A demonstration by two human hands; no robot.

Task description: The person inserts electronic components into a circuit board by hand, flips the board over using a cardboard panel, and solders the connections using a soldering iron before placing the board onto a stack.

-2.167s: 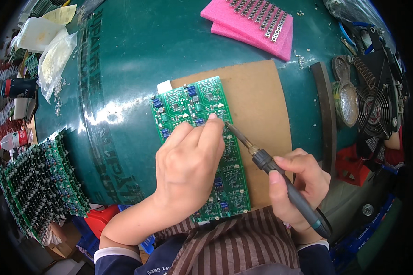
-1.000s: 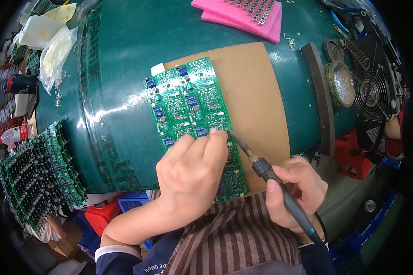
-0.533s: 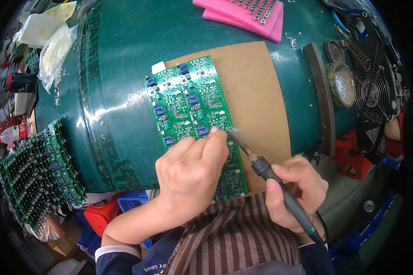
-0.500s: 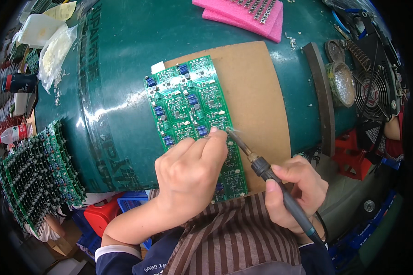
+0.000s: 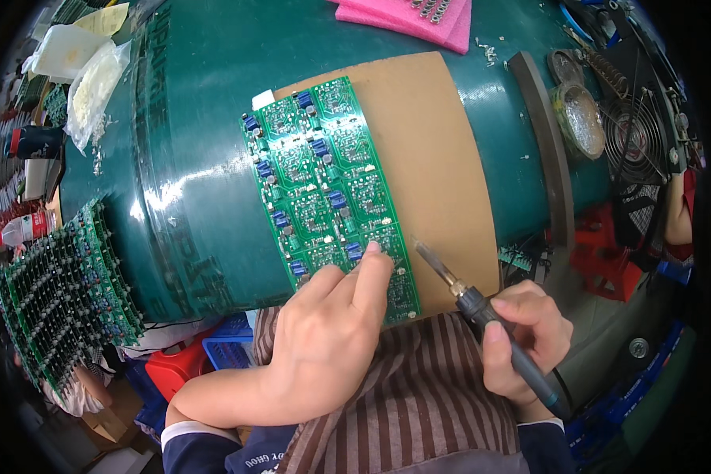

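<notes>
A green circuit board panel [image 5: 312,170] with blue components lies on a brown fibreboard sheet [image 5: 430,150], its upper left corner over a small white block [image 5: 263,99]. My left hand [image 5: 328,332] is closed over the panel's near end, fingers curled and the index fingertip near a blue component. Whatever it may pinch is hidden beneath the fingers. In my right hand [image 5: 527,336] is a soldering iron [image 5: 494,332], gripped like a pen. Its tip is just right of the panel's right edge, over the fibreboard, and apart from the panel.
Pink foam [image 5: 419,20] holding metal parts sits at the far edge. A dark curved bar [image 5: 547,150], a round tin [image 5: 581,122] and a fan [image 5: 633,142] stand at right. Stacked circuit boards [image 5: 63,296] and a bag of white pieces [image 5: 95,91] are at left.
The soldering iron's tip has come away from the panel, toward the right and nearer me. My left hand has shifted slightly nearer me, still closed. The whole view has shifted a little.
</notes>
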